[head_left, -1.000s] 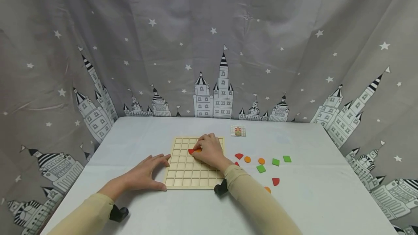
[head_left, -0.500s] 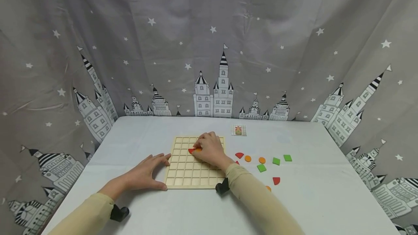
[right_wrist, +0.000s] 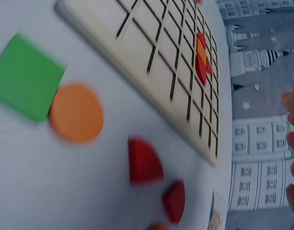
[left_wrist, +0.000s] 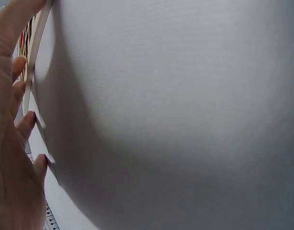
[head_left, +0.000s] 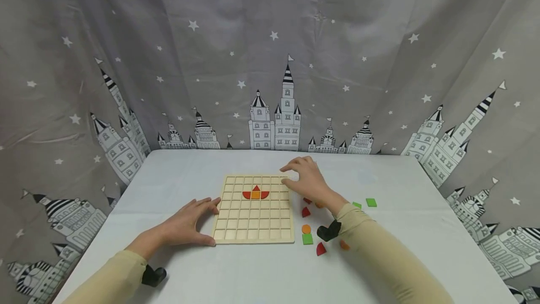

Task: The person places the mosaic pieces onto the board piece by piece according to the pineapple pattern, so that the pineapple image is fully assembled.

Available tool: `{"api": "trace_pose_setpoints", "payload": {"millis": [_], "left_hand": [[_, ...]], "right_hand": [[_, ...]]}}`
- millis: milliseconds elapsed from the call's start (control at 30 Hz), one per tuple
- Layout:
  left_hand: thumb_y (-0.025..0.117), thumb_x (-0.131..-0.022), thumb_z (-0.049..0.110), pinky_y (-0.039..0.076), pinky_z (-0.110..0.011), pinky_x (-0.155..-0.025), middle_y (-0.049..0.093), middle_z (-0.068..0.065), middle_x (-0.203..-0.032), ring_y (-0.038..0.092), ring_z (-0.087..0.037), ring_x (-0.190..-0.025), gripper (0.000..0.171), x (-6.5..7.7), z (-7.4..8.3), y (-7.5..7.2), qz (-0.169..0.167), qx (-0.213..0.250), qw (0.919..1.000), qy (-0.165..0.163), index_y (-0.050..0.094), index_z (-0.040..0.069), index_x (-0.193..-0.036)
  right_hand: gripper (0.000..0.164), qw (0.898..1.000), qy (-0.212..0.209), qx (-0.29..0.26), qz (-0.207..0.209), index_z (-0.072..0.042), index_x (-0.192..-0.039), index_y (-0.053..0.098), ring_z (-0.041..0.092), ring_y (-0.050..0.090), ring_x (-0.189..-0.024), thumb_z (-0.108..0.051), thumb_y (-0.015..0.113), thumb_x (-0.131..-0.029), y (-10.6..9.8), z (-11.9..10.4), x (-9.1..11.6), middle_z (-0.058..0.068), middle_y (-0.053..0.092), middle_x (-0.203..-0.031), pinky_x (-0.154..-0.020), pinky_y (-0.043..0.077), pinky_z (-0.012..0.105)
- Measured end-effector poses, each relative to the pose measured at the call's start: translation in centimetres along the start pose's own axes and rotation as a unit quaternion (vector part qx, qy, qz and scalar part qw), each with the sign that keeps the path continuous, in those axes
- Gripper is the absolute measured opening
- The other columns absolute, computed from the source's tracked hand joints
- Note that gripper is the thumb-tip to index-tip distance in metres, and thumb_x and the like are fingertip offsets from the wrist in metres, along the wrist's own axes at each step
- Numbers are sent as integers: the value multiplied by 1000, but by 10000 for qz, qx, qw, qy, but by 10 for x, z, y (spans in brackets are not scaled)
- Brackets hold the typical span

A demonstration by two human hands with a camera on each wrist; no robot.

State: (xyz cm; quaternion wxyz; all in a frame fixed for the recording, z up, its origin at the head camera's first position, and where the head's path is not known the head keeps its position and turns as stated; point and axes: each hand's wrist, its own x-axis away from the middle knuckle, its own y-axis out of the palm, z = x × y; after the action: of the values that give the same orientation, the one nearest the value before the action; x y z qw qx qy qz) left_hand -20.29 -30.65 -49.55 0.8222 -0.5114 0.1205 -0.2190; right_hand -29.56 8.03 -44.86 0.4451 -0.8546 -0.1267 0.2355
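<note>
The pale wooden grid board lies flat on the white table. On it sit an orange square, a red quarter-round piece to its left, another on its right, and a red triangle above. My left hand touches the board's left edge with spread fingers, the thumb by the near corner. Over the board's far right corner, my right hand is raised with thumb and fingers apart, holding nothing. In the right wrist view only its fingertips show at the right edge.
Right of the board lie an orange disc, a green square, red quarter-rounds and another green square. The right arm covers some pieces. A small picture card shows partly. A grey castle-print curtain hangs behind.
My right hand has let go of the pieces on the board and moved right and away, uncovering the red and orange shape. The left hand stays at the board's edge.
</note>
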Motion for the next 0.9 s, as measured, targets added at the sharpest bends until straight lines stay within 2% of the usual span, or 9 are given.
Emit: {"api": "trace_pose_setpoints", "payload": {"millis": [200, 400, 700, 900], "left_hand": [[82, -66, 73, 12, -63, -123, 38, -8, -162, 29, -42, -149, 76, 1, -2, 1, 30, 49, 10000, 24, 55, 25, -119], [84, -67, 69, 11, -64, -122, 39, -11, -162, 29, -43, -149, 76, 0, -2, 1, 44, 156, 9998, 109, 55, 22, -119], [84, -67, 69, 8, -62, -124, 38, -9, -162, 26, -41, -151, 76, 0, 1, 0, -26, 227, 9997, 35, 53, 22, -120], [83, -68, 69, 9, -63, -123, 38, -10, -163, 26, -42, -150, 76, 0, -1, 0, -25, 292, 9995, 81, 53, 22, -120]], "right_hand": [[33, 9997, 229, -42, -40, -18, -122, 74, 27, 45, -124, -32, 75, -93, -28, 29, 26, 1, 63, -126, -105, 43, 50], [38, 9981, 575, -186, -116, -15, -127, 72, 29, 44, -128, -31, 75, -93, -45, 56, 52, 3, 62, -128, -106, 44, 56], [39, 9953, 925, 13, -296, -14, -127, 71, 34, 46, -128, -26, 77, -91, -57, 91, 93, 8, 63, -130, -106, 44, 61], [30, 9933, 942, 366, -563, -18, -116, 78, 37, 47, -124, -28, 81, -88, -60, 109, 108, 7, 67, -122, -104, 38, 65]]}}
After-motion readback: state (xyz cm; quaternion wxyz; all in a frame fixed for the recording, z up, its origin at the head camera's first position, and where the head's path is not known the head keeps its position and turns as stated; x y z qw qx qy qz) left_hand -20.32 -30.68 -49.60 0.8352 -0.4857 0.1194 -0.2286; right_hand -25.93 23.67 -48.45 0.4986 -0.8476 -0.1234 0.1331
